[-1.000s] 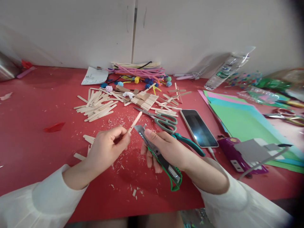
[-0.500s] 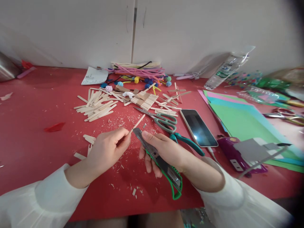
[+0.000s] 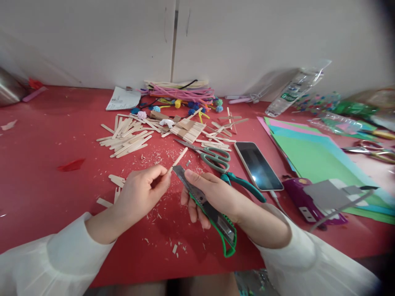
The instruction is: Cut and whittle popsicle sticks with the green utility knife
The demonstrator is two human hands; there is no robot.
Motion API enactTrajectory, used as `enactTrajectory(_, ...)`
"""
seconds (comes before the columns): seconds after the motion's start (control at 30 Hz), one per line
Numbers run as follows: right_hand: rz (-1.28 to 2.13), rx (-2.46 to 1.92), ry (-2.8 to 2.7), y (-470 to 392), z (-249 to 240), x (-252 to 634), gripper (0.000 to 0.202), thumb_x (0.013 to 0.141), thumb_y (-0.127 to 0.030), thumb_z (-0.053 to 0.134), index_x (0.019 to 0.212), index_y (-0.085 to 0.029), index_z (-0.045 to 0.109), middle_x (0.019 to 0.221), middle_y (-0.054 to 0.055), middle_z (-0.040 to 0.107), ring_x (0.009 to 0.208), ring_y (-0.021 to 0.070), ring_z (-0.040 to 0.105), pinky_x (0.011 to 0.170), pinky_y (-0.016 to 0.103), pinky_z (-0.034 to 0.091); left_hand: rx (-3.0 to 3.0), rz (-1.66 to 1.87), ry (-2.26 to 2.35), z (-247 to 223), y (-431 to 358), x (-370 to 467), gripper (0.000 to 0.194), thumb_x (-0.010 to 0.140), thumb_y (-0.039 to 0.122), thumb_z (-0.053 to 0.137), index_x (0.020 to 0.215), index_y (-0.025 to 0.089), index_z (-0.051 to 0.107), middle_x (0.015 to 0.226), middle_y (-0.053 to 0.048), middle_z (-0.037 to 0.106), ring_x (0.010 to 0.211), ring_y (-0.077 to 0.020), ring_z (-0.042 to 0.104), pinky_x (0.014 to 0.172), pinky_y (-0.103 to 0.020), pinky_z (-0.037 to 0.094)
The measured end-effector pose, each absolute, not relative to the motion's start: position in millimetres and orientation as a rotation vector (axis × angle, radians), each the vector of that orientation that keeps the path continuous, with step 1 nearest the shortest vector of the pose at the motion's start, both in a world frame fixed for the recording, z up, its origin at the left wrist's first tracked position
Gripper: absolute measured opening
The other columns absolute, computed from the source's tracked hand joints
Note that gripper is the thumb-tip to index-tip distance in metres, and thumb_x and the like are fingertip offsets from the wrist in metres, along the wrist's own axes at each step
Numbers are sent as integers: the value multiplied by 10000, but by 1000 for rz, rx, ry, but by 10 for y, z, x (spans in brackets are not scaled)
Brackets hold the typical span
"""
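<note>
My left hand (image 3: 143, 189) pinches a wooden craft stick (image 3: 180, 157) between thumb and fingers, its free end pointing up and to the right. In my right hand (image 3: 210, 191) is a green and black utility knife (image 3: 216, 213), thumb pressed along its top. The tip of the knife lies at the stick, close to my left fingertips; whether it cuts into the wood I cannot tell. Wood shavings (image 3: 157, 158) are scattered on the red table (image 3: 83, 127) around both hands. Grey-green scissors (image 3: 216, 158) lie just beyond my right hand.
Behind the hands are a pile of craft sticks (image 3: 126, 137), a taped stick panel (image 3: 188, 129) and pipe cleaners (image 3: 182, 91). Teal-handled pliers (image 3: 247, 186), a phone (image 3: 259, 166), a purple power strip (image 3: 304, 197), coloured paper (image 3: 317, 156) and a plastic bottle (image 3: 285, 96) lie to the right.
The stick in my left hand has shifted very slightly, its free end a touch left and down. My right hand and the knife stay almost still.
</note>
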State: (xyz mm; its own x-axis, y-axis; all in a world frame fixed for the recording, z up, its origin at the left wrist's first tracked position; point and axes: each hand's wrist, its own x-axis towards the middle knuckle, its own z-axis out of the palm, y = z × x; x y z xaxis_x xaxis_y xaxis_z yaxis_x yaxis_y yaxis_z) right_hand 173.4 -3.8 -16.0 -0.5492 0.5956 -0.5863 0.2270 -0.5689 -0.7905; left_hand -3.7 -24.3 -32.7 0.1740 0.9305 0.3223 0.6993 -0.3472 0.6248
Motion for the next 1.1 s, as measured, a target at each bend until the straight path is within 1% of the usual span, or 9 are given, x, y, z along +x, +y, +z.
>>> enactTrajectory(0.2, 1951, -1356, -1286, 46, -139, 1815, 552, 953, -477, 327, 616, -133, 597, 402, 3, 580, 253, 69, 481, 283, 139, 348, 1877, 932, 1533, -319, -241, -78, 247, 865, 298, 470, 640, 197, 483, 504, 65, 512, 435, -77, 461, 441, -174, 365)
enactTrajectory(0.37, 1781, -1305, -1192, 157, -258, 1805, 535, 905, -555, 358, 703, -135, 620, 399, -18, 557, 263, 79, 483, 285, 157, 347, 1857, 933, 1461, -338, -207, -94, 280, 864, 288, 470, 600, 193, 474, 477, 64, 490, 408, -74, 424, 425, -181, 351)
enactTrajectory(0.5, 1746, -1237, -1224, 168, -335, 1756, 485, 789, -626, 505, 758, -152, 598, 386, -51, 529, 254, 77, 464, 281, 158, 344, 1943, 918, 1458, -367, -152, -101, 304, 865, 290, 476, 585, 183, 524, 487, 50, 508, 436, -87, 458, 446, -195, 353)
enactTrajectory(0.67, 1657, -1197, -1148, 147, -325, 1694, 395, 690, -557, 633, 674, -187, 494, 379, -76, 509, 251, 66, 442, 282, 156, 332, 2083, 973, 1410, -377, -95, -136, 217, 839, 268, 505, 794, 187, 701, 750, -44, 705, 661, -172, 630, 631, -260, 445)
enactTrajectory(0.73, 1619, -1171, -1128, 167, -310, 1657, 352, 656, -484, 665, 645, -196, 464, 398, -79, 517, 260, 60, 442, 283, 155, 331, 2022, 1021, 1423, -339, -55, -143, 207, 809, 277, 533, 817, 195, 723, 779, -58, 706, 682, -188, 627, 664, -275, 440)
enactTrajectory(0.8, 1586, -1143, -1101, 210, -286, 1605, 281, 647, -423, 647, 691, -191, 497, 427, -88, 524, 266, 56, 431, 284, 163, 344, 1821, 1025, 1382, -273, 5, -146, 172, 763, 309, 599, 807, 202, 725, 789, -45, 689, 710, -190, 609, 665, -261, 424)
enactTrajectory(0.9, 1574, -1096, -1068, 305, -237, 1500, 227, 645, -368, 588, 762, -178, 542, 460, -94, 519, 276, 57, 424, 288, 178, 364, 1765, 950, 1325, -165, 126, -158, 278, 760, 383, 598, 572, 184, 645, 484, 21, 518, 495, -145, 486, 496, -230, 343)
enactTrajectory(0.97, 1559, -1070, -1055, 373, -213, 1428, 215, 646, -347, 561, 774, -175, 544, 464, -93, 516, 282, 55, 424, 288, 175, 357, 1711, 909, 1300, -128, 213, -178, 296, 735, 430, 614, 578, 179, 626, 440, 46, 464, 433, -123, 427, 445, -218, 306)
enactTrajectory(1.1, 1542, -1061, -1048, 463, -256, 1342, 192, 657, -335, 553, 767, -182, 518, 429, -104, 494, 268, 58, 412, 274, 171, 337, 1566, 910, 1310, -195, 349, -217, 369, 672, 536, 627, 645, 169, 618, 482, 33, 524, 426, -118, 459, 441, -215, 351)
